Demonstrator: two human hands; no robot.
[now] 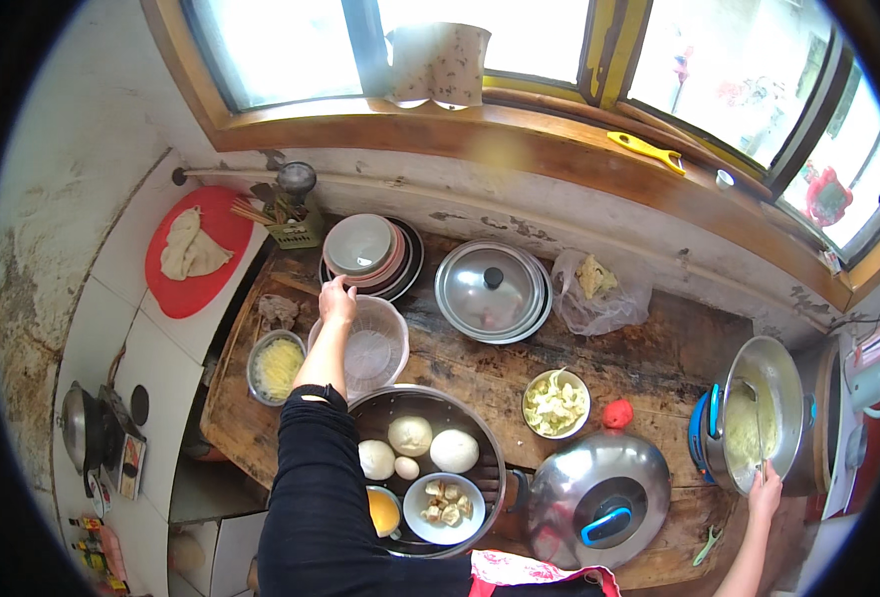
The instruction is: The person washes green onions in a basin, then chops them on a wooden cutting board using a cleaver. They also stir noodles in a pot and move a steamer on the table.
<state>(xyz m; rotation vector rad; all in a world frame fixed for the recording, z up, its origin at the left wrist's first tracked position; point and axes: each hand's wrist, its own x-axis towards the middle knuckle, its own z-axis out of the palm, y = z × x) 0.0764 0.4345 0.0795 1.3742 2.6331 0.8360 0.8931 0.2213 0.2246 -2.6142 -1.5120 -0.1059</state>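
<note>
My left hand [337,302] is stretched out at the near edge of a stack of bowls [360,244], above the rim of a translucent plastic basket [374,345]. Whether its fingers grip a rim I cannot tell. A bowl of pale yellow shreds [278,369] stands left of that forearm. Over on the right, my right hand [764,492] holds the handle of a metal utensil [758,425]. The utensil's far end rests in a deep steel pan [783,373] with blue handles, where pale yellowish food [746,429] covers the bottom.
A large steamer pot [491,433] holds buns, an egg and bowls of food. Its domed lid [600,496] lies alongside. A bowl of chopped cauliflower [556,403], a red object [618,413], a lidded pan [493,287] and a plastic bag [619,310] occupy the wooden table [462,366].
</note>
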